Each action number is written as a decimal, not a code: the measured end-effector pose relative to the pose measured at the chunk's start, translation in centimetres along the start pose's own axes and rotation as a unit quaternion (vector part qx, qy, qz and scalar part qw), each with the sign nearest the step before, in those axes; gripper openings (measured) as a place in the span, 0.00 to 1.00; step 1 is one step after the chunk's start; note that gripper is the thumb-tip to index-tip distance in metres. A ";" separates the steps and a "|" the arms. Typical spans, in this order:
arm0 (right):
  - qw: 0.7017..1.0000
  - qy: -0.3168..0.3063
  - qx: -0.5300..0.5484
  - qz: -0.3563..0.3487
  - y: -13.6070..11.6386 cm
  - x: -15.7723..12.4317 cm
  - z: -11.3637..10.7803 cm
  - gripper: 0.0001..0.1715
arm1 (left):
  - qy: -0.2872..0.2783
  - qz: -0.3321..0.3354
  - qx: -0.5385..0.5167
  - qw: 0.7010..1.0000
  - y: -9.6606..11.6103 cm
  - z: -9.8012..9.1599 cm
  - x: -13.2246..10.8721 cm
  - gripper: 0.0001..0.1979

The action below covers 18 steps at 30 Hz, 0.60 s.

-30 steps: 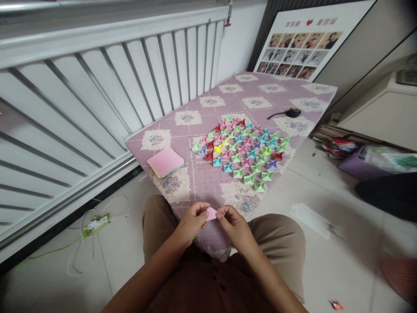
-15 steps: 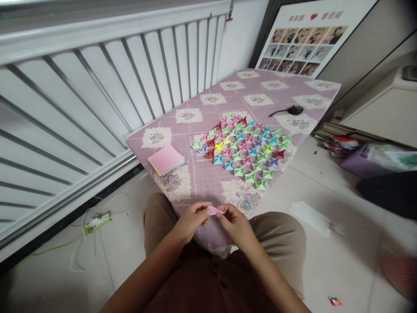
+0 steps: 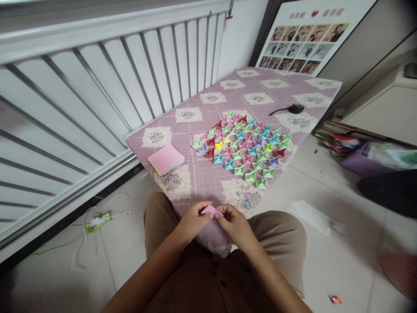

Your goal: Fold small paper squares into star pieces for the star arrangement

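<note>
Between my two hands is a small piece of folded pink paper (image 3: 212,210), raised in a low peak above the near corner of the table. My left hand (image 3: 196,221) pinches its left end, thumb toward the middle. The fingers of my right hand (image 3: 233,222) are closed on its right end. Farther up the table lie several rows of small folded paper shapes (image 3: 247,148) in green, pink, blue, red, yellow and purple. A stack of square coloured paper (image 3: 167,159), pink on top, rests to the left.
A purple patterned cloth (image 3: 203,184) covers the table. Beyond the rows sits a black round object (image 3: 296,108) with a thin tail. A white radiator (image 3: 169,65) runs along the left. On the floor are a power strip (image 3: 98,221) with cables and a purple bin (image 3: 361,161).
My left thumb has moved inward along the pink paper, and the paper's shape has turned to a wider peak. The rows and the paper stack have stayed in place.
</note>
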State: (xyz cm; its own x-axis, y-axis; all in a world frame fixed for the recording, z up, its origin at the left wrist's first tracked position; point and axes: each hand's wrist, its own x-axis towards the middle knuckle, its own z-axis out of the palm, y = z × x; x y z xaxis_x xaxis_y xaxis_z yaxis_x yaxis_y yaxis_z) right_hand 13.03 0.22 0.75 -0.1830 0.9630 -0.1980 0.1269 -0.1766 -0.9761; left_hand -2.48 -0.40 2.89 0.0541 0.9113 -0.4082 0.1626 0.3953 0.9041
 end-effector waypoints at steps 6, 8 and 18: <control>1.000 -0.002 -0.016 -0.004 0.1 0.0 0.1 0.15 | 0.006 0.026 0.040 0.999 0.3 0.1 0.0 0.21; 0.999 -0.003 -0.040 -0.015 0.2 -0.1 0.1 0.14 | 0.004 0.030 0.048 0.998 0.2 0.1 0.1 0.21; 0.861 0.022 -0.436 -0.262 -0.7 -0.5 0.2 0.12 | 0.012 0.101 0.164 0.981 -0.9 0.4 0.8 0.20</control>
State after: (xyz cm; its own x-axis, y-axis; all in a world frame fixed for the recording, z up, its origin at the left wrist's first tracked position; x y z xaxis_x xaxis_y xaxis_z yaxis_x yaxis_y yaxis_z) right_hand 12.87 -0.21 1.56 -0.4038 0.8739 0.2705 0.7247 0.4861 -0.4884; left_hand -2.16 -0.12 1.68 0.0949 0.9711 -0.2189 0.4602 0.1521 0.8747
